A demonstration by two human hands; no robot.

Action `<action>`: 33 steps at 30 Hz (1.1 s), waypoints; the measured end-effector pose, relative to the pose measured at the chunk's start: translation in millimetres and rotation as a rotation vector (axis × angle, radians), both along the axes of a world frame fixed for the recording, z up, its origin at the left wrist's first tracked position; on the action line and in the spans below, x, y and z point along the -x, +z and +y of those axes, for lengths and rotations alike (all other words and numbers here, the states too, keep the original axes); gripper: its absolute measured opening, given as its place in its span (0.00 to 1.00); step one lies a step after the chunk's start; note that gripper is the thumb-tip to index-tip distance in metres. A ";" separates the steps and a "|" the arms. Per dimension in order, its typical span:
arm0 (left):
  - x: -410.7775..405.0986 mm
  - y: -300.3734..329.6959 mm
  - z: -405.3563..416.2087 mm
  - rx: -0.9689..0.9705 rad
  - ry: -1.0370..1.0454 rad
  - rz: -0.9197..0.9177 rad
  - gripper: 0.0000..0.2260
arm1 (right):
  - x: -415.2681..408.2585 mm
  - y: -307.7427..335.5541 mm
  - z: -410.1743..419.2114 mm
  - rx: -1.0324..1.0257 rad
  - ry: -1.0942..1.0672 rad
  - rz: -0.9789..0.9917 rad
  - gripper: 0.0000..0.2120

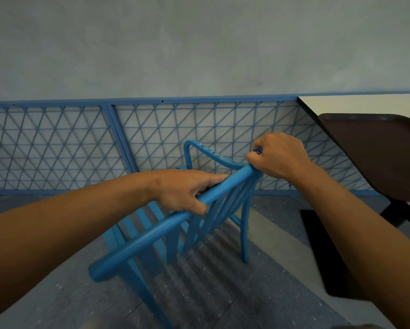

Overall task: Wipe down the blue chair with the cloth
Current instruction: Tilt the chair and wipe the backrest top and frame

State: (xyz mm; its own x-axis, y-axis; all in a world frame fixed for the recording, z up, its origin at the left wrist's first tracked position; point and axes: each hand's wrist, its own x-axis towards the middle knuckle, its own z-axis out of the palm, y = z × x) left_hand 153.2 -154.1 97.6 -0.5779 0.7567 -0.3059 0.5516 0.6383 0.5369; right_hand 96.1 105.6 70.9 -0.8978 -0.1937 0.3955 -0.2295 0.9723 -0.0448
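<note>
Left hand (187, 188) wrapped over the top rail of the blue chair (151, 233), fingers reaching across the far side of the rail, thumb curled under the near side, gripping it. Below that hand, the slatted chair back dropping away toward the floor (211, 293), grey and speckled, striped with slat shadows. Beyond the hands, a blue wire-mesh fence (57, 143) running along the foot of a pale grey wall (199, 43). Right hand (278, 156) closed in a fist at the far corner of the same rail, where the curved armrest joins it, touching the chair there. Cloth (258, 151) nearly hidden inside that fist, only a small dark-blue scrap poking out by the knuckles; gripped, then, by the right hand and pressed to the chair's corner. Right of the right hand, a white tabletop (365, 105) with a dark edge, and nearer, a dark brown chair seat (377, 157) above a black mat (329, 252) on the floor.
</note>
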 end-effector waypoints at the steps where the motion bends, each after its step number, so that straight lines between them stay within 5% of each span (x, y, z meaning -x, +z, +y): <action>1: -0.1 1.6 -5.5 0.030 -0.003 0.004 0.39 | -2.5 -0.3 -2.3 0.004 -0.002 0.003 0.14; 13: -17.3 4.8 -49.3 0.286 0.177 0.247 0.34 | -31.1 -4.9 -28.0 0.030 0.045 0.031 0.15; 20: -27.8 -23.4 29.9 -0.022 0.496 0.492 0.06 | -62.2 -45.5 0.1 0.559 0.155 0.261 0.10; 26: -12.4 -45.8 83.6 -0.156 0.718 0.704 0.16 | -36.8 -42.0 57.9 0.890 -0.008 0.242 0.10; 33: -10.0 -60.8 87.7 -0.202 0.837 0.921 0.20 | -12.1 -39.3 76.3 0.857 0.136 -0.007 0.07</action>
